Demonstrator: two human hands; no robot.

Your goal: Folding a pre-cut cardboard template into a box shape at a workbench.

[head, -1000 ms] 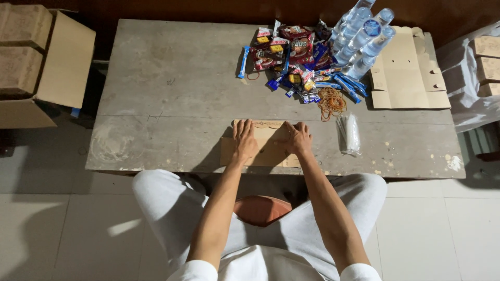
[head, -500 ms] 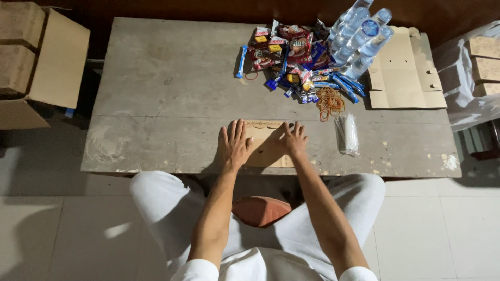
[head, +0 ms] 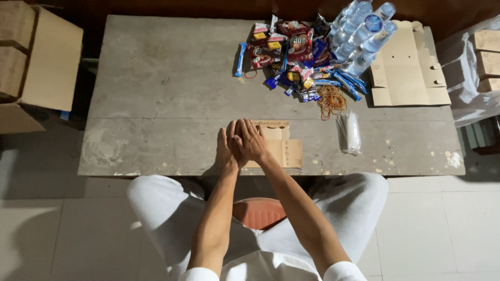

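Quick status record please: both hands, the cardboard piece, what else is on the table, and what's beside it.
left hand: flat on the left end of the cardboard, partly under the right hand
right hand: laid over the left, pressing down
flat cardboard blank: at the table's near edge, mostly flat
table: worn grey wood
snack packets: heaped far right
water bottles: beside the heap
rubber bands: loose pile
second cardboard blank: far right
open carton: left of the table
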